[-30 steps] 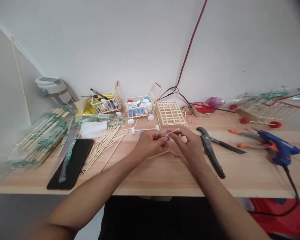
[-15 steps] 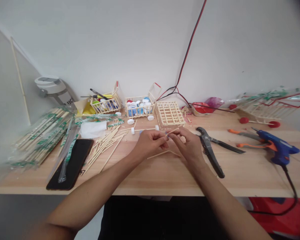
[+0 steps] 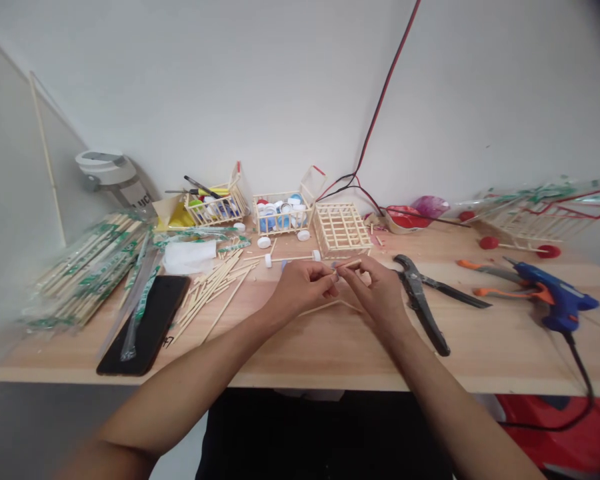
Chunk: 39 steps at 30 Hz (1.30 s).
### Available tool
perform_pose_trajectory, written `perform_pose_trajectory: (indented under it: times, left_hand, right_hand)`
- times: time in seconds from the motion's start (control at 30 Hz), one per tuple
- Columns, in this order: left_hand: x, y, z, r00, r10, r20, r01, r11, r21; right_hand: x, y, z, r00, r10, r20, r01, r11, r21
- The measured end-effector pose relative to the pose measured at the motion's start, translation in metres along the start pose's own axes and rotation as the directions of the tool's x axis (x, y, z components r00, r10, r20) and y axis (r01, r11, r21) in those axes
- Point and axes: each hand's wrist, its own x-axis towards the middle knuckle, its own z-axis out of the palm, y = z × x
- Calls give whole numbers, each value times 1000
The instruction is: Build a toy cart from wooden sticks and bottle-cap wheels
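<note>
My left hand (image 3: 300, 288) and my right hand (image 3: 377, 293) meet above the middle of the wooden table (image 3: 330, 347). Both pinch a short wooden stick (image 3: 347, 265) between their fingertips. Something small and blue shows at the fingertips; I cannot make it out. Thin sticks joined in a V (image 3: 330, 306) lie on the table just under the hands. A bare stick basket (image 3: 341, 229) and a stick axle with white wheels (image 3: 291, 257) stand just beyond the hands.
Black cutters (image 3: 423, 303) lie right of my right hand, then orange pliers (image 3: 500, 280) and a blue glue gun (image 3: 555, 297). A black phone (image 3: 147, 323), loose sticks (image 3: 215, 283) and packed chopsticks (image 3: 87, 267) lie left. Two stick carts (image 3: 280, 215) hold caps and tools.
The hands stay together on the stick, which now lies flatter. The view has shifted slightly.
</note>
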Motion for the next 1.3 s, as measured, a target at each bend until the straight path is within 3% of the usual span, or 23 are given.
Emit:
perform_pose_trajectory:
  times: [0.2, 0.3, 0.43, 0.63, 0.8, 1.13, 1.3]
  left_hand:
    - [5, -6, -7, 999, 43, -18, -41, 994, 100]
    - [7, -6, -11, 995, 74, -60, -59, 973, 224]
    - [7, -9, -10, 997, 71, -30, -57, 939, 339]
    - [5, -16, -4, 993, 108, 40, -115, 913, 392]
    - [2, -10, -4, 996, 70, 58, -85, 946, 314]
    - [4, -11, -7, 999, -33, 16, 29, 972, 232]
    - [7, -10, -9, 997, -74, -14, 75, 995, 71]
  right_hand:
    - [4, 1, -8, 995, 86, 39, -87, 996, 20]
    - [-6, 4, -17, 986, 137, 94, -128, 987, -96]
    - [-30, 0, -25, 947, 165, 277, -69, 943, -326]
    - [-39, -14, -21, 909, 244, 338, -53, 873, -485]
    - [-29, -14, -28, 918, 275, 287, -141, 901, -411]
    - [-7, -18, -20, 986, 88, 143, -40, 950, -310]
    - [-3, -21, -17, 988, 143, 58, -128, 969, -213]
